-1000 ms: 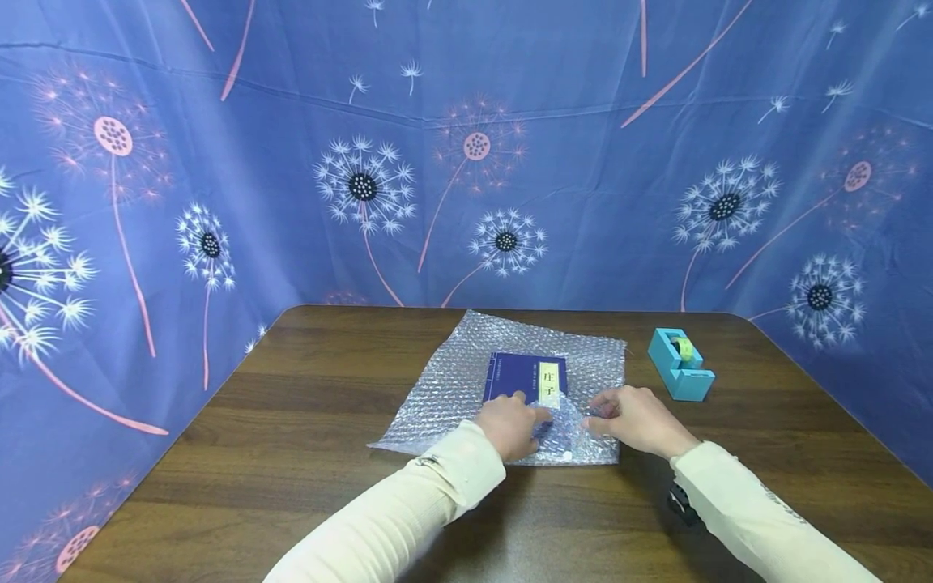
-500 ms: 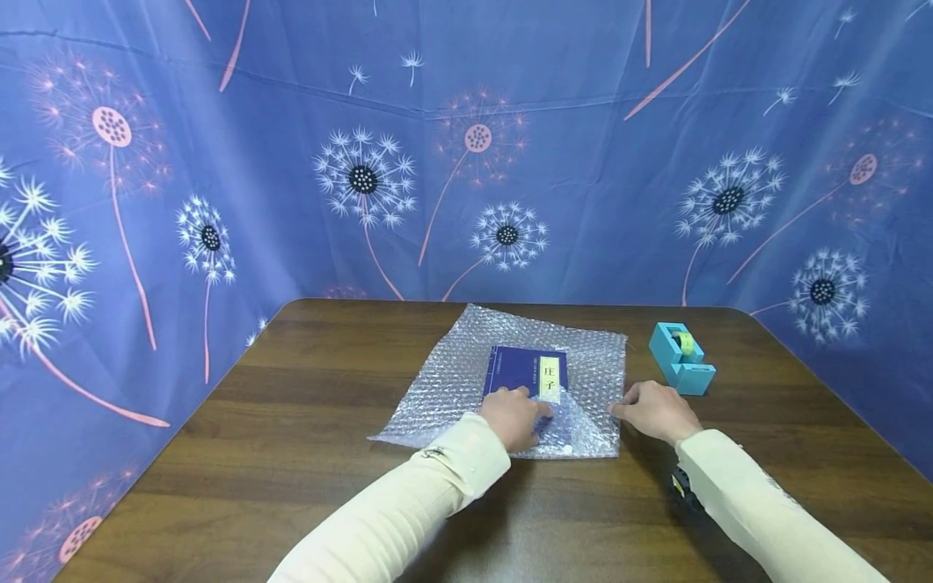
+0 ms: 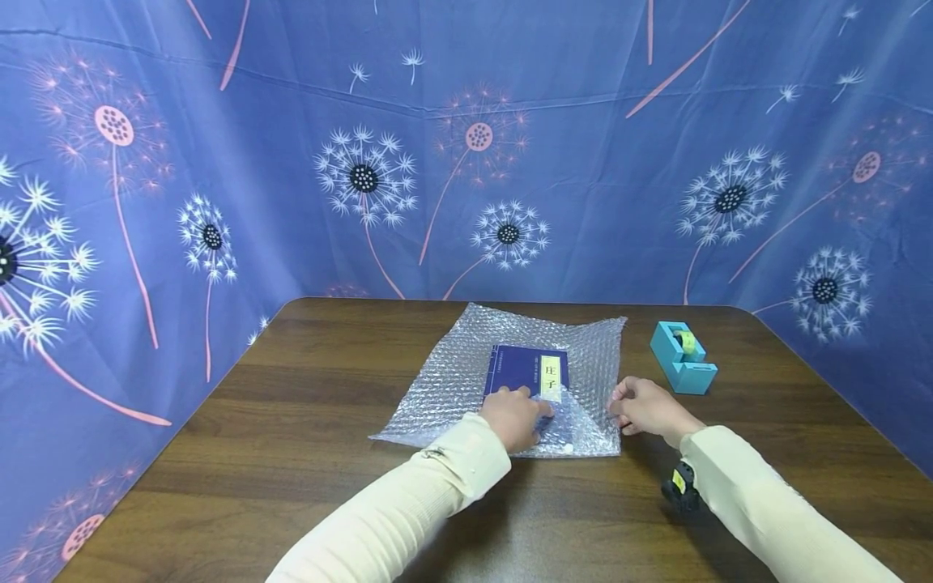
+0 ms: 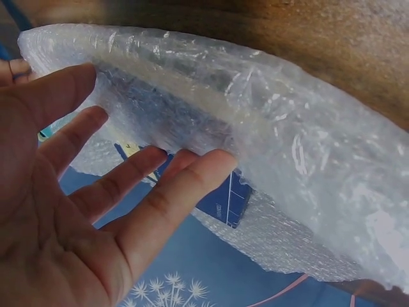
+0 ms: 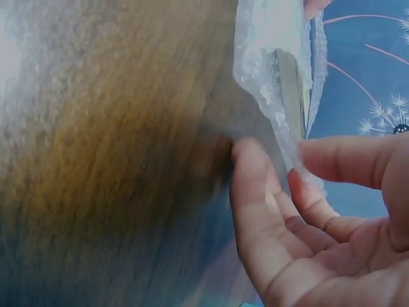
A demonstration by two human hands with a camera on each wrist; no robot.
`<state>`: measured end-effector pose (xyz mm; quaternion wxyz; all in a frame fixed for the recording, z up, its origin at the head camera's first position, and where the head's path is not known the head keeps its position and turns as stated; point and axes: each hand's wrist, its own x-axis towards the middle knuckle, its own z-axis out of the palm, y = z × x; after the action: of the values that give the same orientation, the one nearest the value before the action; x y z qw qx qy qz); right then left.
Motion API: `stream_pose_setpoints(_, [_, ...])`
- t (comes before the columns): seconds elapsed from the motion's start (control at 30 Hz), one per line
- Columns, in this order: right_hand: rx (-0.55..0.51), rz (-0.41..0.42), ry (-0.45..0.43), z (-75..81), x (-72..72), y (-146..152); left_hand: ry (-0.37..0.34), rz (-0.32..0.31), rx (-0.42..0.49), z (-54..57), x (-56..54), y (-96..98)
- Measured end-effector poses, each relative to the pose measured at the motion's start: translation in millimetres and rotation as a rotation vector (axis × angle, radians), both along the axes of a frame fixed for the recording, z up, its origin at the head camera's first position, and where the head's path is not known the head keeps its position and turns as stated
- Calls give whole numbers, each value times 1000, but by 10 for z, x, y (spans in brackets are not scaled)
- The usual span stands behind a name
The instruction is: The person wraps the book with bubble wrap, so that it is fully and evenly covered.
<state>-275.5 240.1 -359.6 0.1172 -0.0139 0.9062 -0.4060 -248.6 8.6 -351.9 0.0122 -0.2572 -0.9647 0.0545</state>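
Right of the dark-blue rectangular book point(image 3: 513, 371), your right hand point(image 3: 651, 407) pinches the clear plastic bubble-wrap sheet point(image 3: 453, 385) beneath it; your left hand point(image 3: 510, 419), fingers extended, touches the folded flap point(image 3: 579, 429). Best draw that edge over snugly!

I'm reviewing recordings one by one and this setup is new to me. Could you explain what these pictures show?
There is no machine here: a person works with two bare hands. The wide picture comes from a camera worn on the head; the two close-ups come from cameras on the left and right wrists.

On the wooden table lies a sheet of bubble wrap with a blue book on it. One part of the sheet is folded over the book's near part. A turquoise tape dispenser stands to the right.

The left hand rests its fingers on the folded wrap, while the right hand pinches the sheet's right edge. A blue dandelion-print cloth hangs behind.
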Motion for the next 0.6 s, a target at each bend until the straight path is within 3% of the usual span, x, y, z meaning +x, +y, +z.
stream_pose_setpoints(0.23, [-118, 34, -64, 39, 40, -30, 9, -4, 2, 0, 14, -8])
stream_pose_setpoints(0.43, [-187, 67, -8, 53, 31, -75, 18, -1, -11, -14, 14, -7])
stream_pose_setpoints(0.6, [-183, 78, 39, 108, 23, -205, 38, -2, -22, -23, 13, -10])
